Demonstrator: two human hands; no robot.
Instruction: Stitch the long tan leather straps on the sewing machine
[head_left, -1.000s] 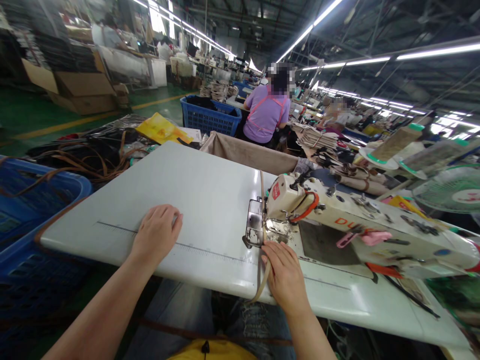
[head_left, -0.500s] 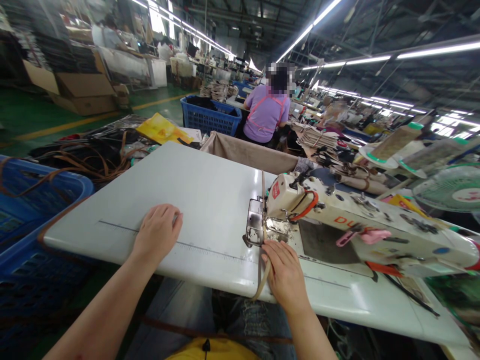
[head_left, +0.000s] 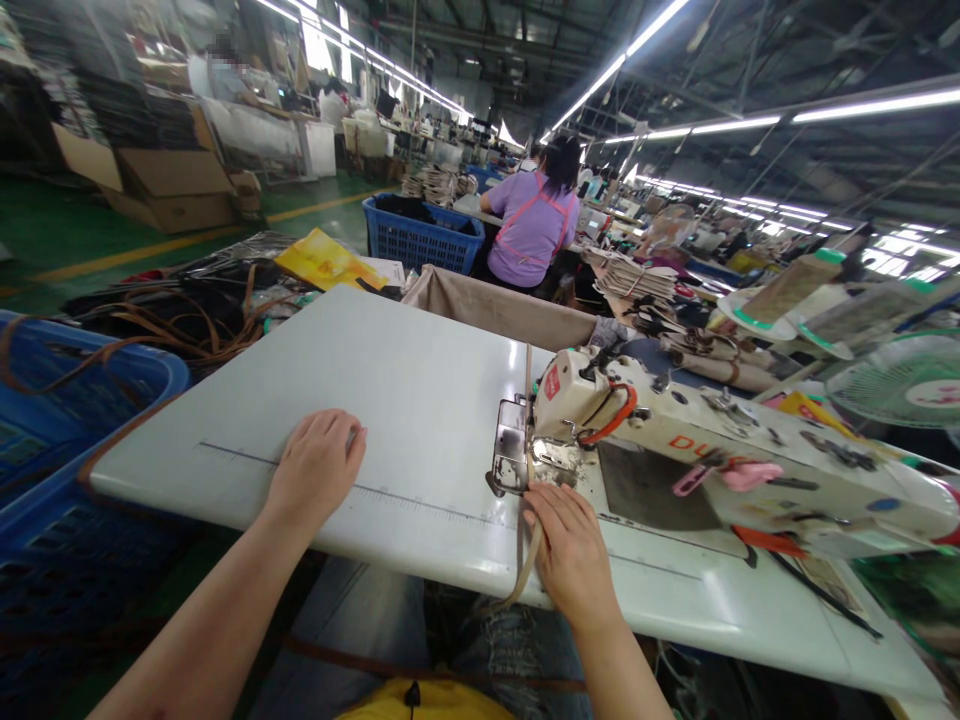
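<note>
A narrow beige strap [head_left: 534, 555] runs from the table's front edge, past my right fingers and under the head of the sewing machine [head_left: 592, 400], then on toward the far edge. My right hand [head_left: 571, 545] is closed on this strap just in front of the metal needle plate [head_left: 511, 445], its fingertips pressing down. On the white tabletop [head_left: 405, 390], left of the machine, rests my left hand [head_left: 319, 465] with its fingers curled together. A small dark grey spot shows between its thumb and forefinger; what it is I cannot make out.
Blue crates [head_left: 90, 370] with brown straps stand at the left. Behind the table is a beige cloth-lined bin [head_left: 502, 305]. A co-worker in a purple shirt [head_left: 529, 225] sits farther back. Thread cones [head_left: 795, 285] and a green fan [head_left: 900, 375] stand at the right.
The strap's loose tail at the table's front edge has swung slightly left. Both hands stay nearly where they were.
</note>
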